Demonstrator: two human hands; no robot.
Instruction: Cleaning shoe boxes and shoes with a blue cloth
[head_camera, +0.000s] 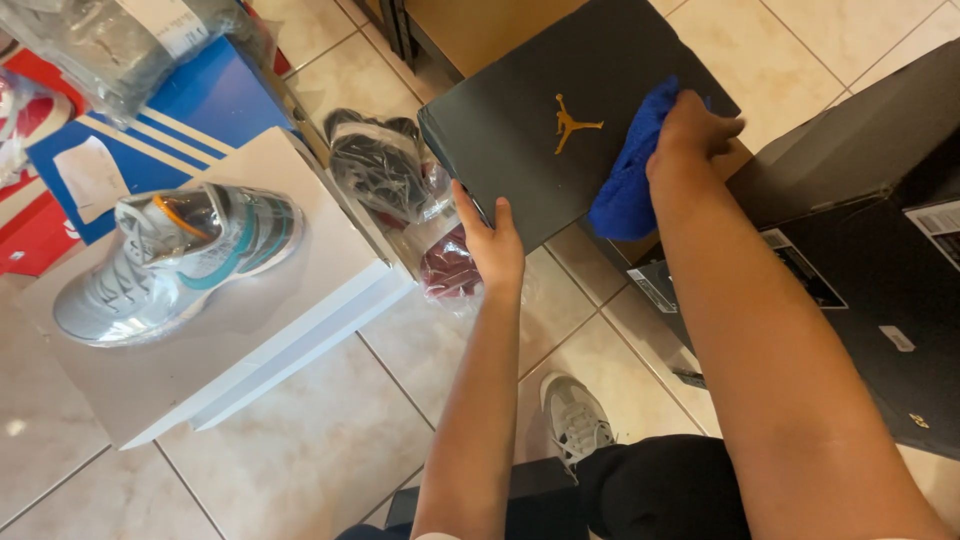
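A black shoe box (530, 130) with a gold figure emblem on its lid is held up over the tiled floor. My left hand (490, 240) grips its near edge, fingers against the side. On the right part of the lid, my right hand (690, 135) presses a blue cloth (630, 170); the cloth hangs down past the box's edge.
A white box (250, 330) at left carries a wrapped grey and teal sneaker (175, 260). Bagged black shoes (380, 165) and a dark red shoe (450, 270) lie beside it. Blue and red boxes (180, 120) stand at far left, black boxes (870, 280) at right. My own shoe (575, 415) is below.
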